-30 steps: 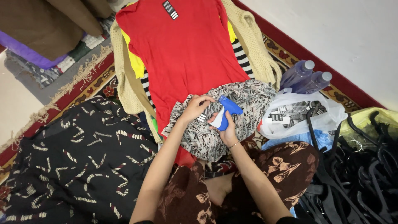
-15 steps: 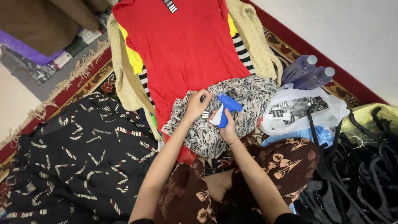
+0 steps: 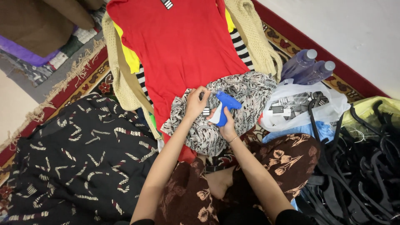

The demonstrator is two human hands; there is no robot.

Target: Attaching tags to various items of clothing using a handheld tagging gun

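The right hand (image 3: 227, 125) is wrapped around a blue tag gun (image 3: 224, 106), its nose aimed left at a small striped tag (image 3: 206, 109). The left hand (image 3: 195, 102) pinches that tag with curled fingers against a grey patterned garment (image 3: 250, 93); the tag is mostly hidden by the fingers, and I cannot tell whether the gun's tip touches it. The garment lies crumpled over the hem of a red top (image 3: 183, 46), whose neckline is cut off at the upper edge. Under the red top, a yellow piece, a striped piece and a beige knit (image 3: 258, 46) show only as edges. To the right, a white plastic bag (image 3: 300, 106) lies beside 2 purple bottles (image 3: 308, 68). A heap of black hangers (image 3: 366, 166) runs off the right edge. A black printed cloth (image 3: 83, 154) covers the rug (image 3: 79, 79) at left.
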